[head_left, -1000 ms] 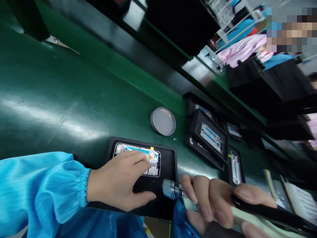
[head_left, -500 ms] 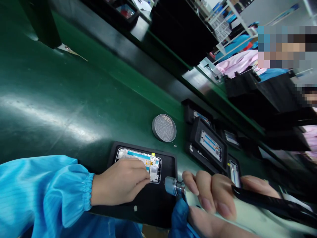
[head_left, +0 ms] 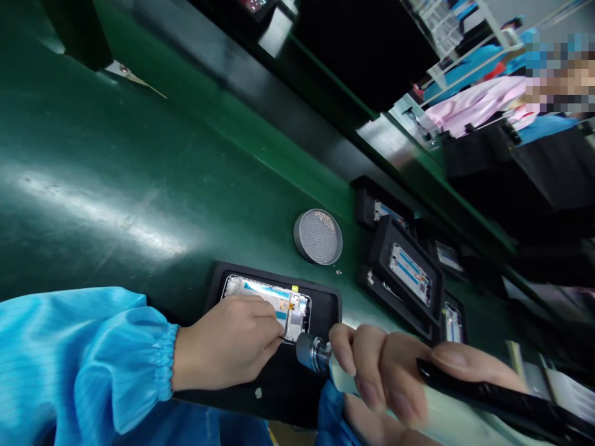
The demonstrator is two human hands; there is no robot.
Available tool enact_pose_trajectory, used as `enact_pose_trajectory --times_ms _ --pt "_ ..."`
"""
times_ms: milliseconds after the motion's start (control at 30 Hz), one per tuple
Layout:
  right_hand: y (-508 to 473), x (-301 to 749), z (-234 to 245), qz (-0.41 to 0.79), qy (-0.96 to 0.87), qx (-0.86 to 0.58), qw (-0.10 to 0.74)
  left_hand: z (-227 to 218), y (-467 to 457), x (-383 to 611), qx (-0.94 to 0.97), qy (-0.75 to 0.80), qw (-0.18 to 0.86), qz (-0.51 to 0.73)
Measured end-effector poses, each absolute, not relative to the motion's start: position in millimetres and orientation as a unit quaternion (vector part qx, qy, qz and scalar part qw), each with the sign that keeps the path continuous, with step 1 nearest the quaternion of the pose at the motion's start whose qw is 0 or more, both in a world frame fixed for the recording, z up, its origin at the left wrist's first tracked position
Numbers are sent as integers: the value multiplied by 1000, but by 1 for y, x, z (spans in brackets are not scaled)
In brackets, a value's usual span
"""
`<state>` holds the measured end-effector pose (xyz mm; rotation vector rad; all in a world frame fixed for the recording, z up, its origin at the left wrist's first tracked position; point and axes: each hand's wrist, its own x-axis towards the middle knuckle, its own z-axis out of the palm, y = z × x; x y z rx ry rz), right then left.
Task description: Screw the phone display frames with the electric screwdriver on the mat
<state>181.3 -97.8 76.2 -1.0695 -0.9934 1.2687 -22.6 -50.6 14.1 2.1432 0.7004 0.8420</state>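
A phone frame [head_left: 269, 300] lies in a black tray [head_left: 320, 306] on the green belt near the front edge. My left hand [head_left: 230, 350] rests on the tray with its fingers pinched together at the frame's right end; what they pinch is too small to make out. My right hand [head_left: 395, 378] is wrapped round an electric screwdriver [head_left: 313, 354] with a silver nose, its tip close to the left fingertips. A black cable [head_left: 502, 396] runs across the right hand.
A round grey mesh dish [head_left: 318, 236] sits on the green belt [head_left: 116, 186] behind the tray. Several more black trays with phone frames [head_left: 409, 272] are stacked to the right. Dark shelving runs along the far side; another person in pink works beyond it.
My left fingers drew together from a flat hold into a pinch at the frame's right end. The screwdriver nose moved left, closer to them.
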Motion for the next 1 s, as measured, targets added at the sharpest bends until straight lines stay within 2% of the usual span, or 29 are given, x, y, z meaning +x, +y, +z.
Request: enact_pose_trajectory --times_ms 133,400,767,1000 --pt "-96 180 74 582 -447 -390 556 16 -51 -23 834 272 358 320" --pt "-84 179 76 570 -482 -382 544 14 -51 -24 840 271 354 310" --pt "-78 152 83 526 -453 -413 590 13 -52 -24 843 266 359 299" --pt "-75 161 79 545 -461 -389 583 12 -51 -24 835 272 357 319"
